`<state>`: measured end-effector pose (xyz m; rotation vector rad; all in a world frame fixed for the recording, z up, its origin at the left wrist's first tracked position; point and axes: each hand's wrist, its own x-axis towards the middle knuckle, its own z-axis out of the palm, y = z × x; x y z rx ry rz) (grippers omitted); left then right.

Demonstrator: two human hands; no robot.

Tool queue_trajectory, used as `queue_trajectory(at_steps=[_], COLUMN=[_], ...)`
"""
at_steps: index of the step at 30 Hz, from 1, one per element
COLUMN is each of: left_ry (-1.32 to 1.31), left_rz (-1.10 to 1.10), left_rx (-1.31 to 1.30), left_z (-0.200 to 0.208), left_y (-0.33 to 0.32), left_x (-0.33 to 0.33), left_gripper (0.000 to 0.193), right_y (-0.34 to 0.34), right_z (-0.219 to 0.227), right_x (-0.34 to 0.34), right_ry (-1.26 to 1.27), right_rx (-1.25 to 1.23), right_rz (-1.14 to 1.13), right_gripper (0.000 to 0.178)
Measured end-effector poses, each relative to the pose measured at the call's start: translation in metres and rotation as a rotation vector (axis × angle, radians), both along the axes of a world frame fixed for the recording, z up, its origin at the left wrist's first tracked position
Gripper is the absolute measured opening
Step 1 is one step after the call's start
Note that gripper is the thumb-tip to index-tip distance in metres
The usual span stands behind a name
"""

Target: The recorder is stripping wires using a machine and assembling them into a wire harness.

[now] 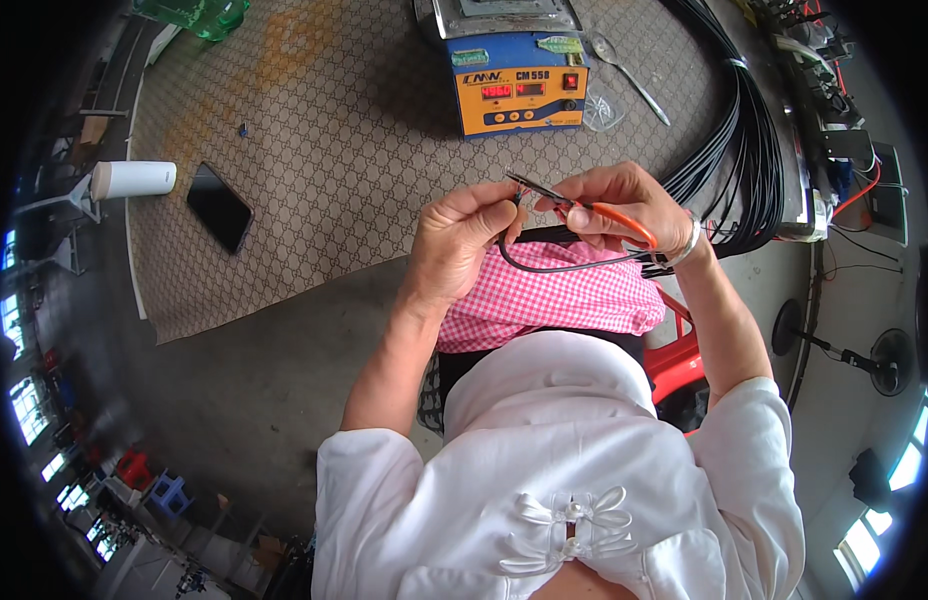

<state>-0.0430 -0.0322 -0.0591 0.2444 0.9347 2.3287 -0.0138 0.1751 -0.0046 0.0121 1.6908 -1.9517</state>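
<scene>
My left hand (456, 235) is closed in a pinch on the end of a black cable (544, 269), where fine wires stick up between the fingertips. From there the cable curves below both hands toward the right. Fingers of my right hand (639, 205) wrap round orange-handled pliers (624, 219). Their narrow metal jaws point left, right beside the wire ends; whether they touch the wires I cannot tell. Both hands are held above the table's near edge, over a pink checked cloth (574, 295) on my lap.
Beyond my hands stands a blue and yellow bench unit (521, 95) with a red display. A metal spoon (636, 85) and a clear dish (602, 112) lie beside it. Black cables (759, 160) are coiled at the right. Leftward are a phone (221, 208), a white cup (134, 179) and a green bottle (202, 14).
</scene>
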Motion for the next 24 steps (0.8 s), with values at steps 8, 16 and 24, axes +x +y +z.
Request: queue_trajectory(at_steps=[8, 16, 24], left_ry=[-0.008, -0.013, -0.110], left_rz=[-0.017, -0.044, -0.067], left_rx=[-0.025, -0.050, -0.077], left_z=[-0.001, -0.002, 0.005], left_y=[-0.001, -0.003, -0.002], left_x=[-0.002, -0.003, -0.004], left_gripper=[0.021, 0.020, 0.018], right_y=[0.000, 0.005, -0.001], right_z=[0.002, -0.001, -0.037], right_x=[-0.001, -0.006, -0.021], right_ry=[-0.020, 0.203, 0.810], right_rx=[0.057, 0.173, 0.924], right_rz=[-0.012, 0.076, 0.045], right_gripper=[0.031, 0.031, 0.022])
